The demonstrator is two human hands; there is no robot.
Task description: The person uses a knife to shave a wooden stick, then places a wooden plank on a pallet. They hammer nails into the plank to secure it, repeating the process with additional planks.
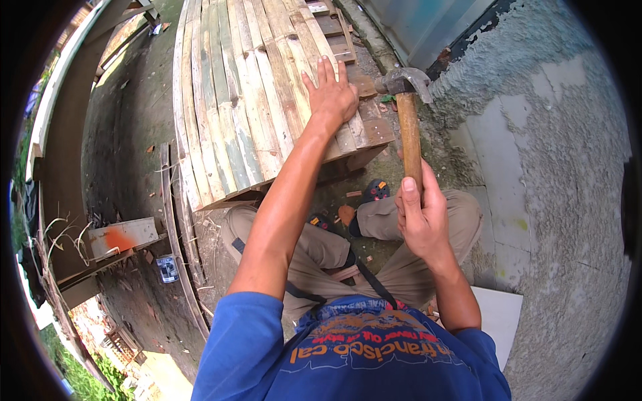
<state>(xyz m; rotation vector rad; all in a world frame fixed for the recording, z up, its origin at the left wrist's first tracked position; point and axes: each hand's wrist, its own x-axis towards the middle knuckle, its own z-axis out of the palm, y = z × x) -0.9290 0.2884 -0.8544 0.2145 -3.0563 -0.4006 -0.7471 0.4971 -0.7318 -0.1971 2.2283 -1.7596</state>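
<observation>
A claw hammer with a wooden handle stands upright in my right hand, its metal head raised beside the right edge of a bamboo-slat bench top. The fingers of that hand wrap round the lower handle, thumb along it. My left hand lies flat on the slats near their right edge, fingers spread, holding nothing. Long split bamboo strips run side by side across the top, pale with some greenish patches. A wooden frame piece shows under the near right corner.
To the right rises a rough grey wall. A white board lies by my right elbow. On the left are a can, long thin wooden strips and a board with an orange patch. My sandalled feet are under the bench's near end.
</observation>
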